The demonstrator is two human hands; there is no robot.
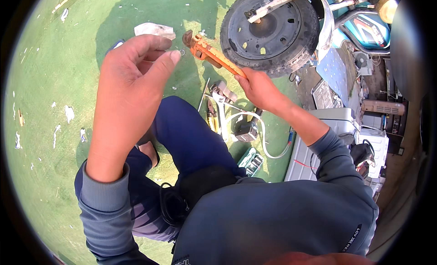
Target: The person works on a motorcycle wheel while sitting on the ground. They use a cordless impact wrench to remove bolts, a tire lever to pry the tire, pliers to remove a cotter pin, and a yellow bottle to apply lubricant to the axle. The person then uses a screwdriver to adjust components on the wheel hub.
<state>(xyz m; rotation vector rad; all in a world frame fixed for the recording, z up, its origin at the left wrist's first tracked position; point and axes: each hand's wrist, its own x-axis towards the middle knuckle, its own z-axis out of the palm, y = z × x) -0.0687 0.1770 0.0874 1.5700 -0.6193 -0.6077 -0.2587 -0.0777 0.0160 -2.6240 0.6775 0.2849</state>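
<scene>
My right hand [251, 86] grips the handle of an orange pipe wrench [214, 56], its jaw angled up-left beside a black tire on a dark rim [241, 39]. My left hand [129, 89] is raised left of the wrench, fingers loosely curled, thumb and index apart, with nothing visible held. A hammer-like tool [273, 6] lies across the wheel. On the green ground between my knee and the wheel lie an adjustable wrench [221, 112], yellow-handled pliers [210, 115], a black block-shaped item [246, 133] and a pale hose [268, 153].
A green socket case [249, 162] sits beside my leg. A grey case [296, 165] and assorted clutter stand at the right. A turquoise machine with black tubing [362, 28] is at the upper right. A whitish scrap [152, 29] and small litter lie on the green ground [50, 128].
</scene>
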